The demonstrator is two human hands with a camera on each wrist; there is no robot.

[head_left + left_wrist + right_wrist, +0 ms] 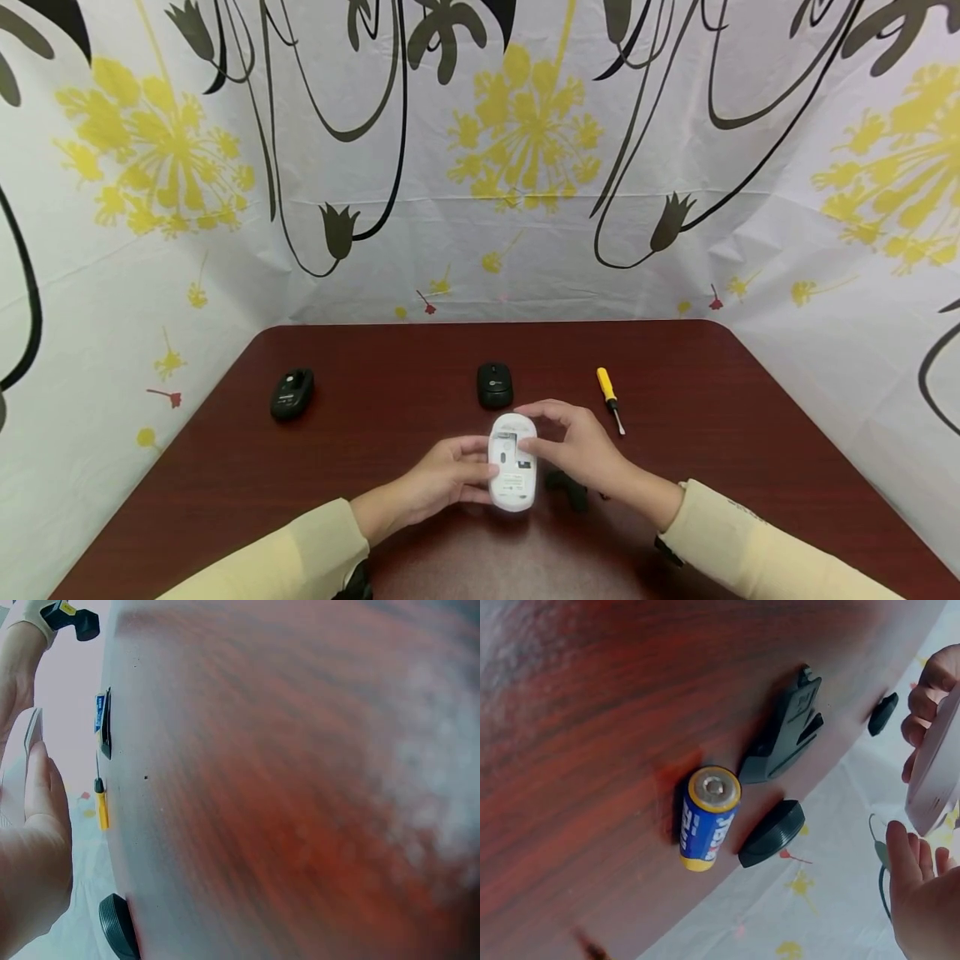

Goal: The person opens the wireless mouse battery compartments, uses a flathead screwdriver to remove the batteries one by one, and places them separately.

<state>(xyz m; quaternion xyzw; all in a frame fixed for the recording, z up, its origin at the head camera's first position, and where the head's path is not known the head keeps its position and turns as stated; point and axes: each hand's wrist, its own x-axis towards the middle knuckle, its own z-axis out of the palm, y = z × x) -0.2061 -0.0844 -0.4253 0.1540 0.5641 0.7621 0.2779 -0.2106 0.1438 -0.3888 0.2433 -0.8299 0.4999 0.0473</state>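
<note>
Above the red-brown table [390, 383], the left hand [442, 473] pinches a white mouse [513, 492] — light, stiff, slick, I judge from afar, best held by its sides; whether the right hand [576, 446] grips, I can't tell.

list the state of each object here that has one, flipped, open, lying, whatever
white computer mouse: held up off the table, underside showing, compartment uncovered, contents unclear
middle black computer mouse: top side up
left black computer mouse: resting on the table, which side is up unclear
yellow-handled screwdriver: lying down
blue battery: loose, lying on its side
black plastic piece: loose on the table
</note>
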